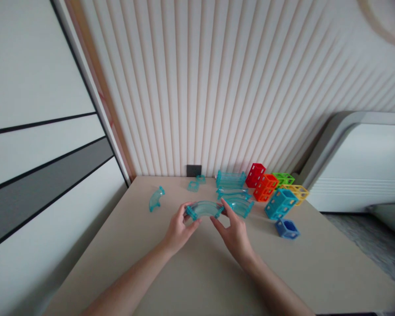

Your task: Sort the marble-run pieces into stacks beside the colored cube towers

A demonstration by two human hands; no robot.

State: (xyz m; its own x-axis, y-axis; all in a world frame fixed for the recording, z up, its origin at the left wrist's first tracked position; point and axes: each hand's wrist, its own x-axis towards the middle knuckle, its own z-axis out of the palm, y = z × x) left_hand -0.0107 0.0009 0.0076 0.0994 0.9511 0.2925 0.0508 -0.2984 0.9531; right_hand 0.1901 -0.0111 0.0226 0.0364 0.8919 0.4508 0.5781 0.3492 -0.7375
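Note:
A clear teal curved track piece (206, 208) is held level between both hands, its bend arching away from me. My left hand (180, 226) grips its left end, with the thumb at the near side. My right hand (233, 228) grips the right end between thumb and fingers. Just beyond my right hand lie another curved teal track piece (242, 206) and a stack of straight teal track pieces (231, 179). A separate curved piece (156, 199) rests on the table farther left.
Small teal square connectors (193, 186) lie near the wall socket (194, 170). On the right stand hollow blocks: red (255, 175), orange (266, 188), green (284, 179), yellow (301, 193), teal (281, 203) and blue (287, 229). The table (197, 272) meets a ribbed wall.

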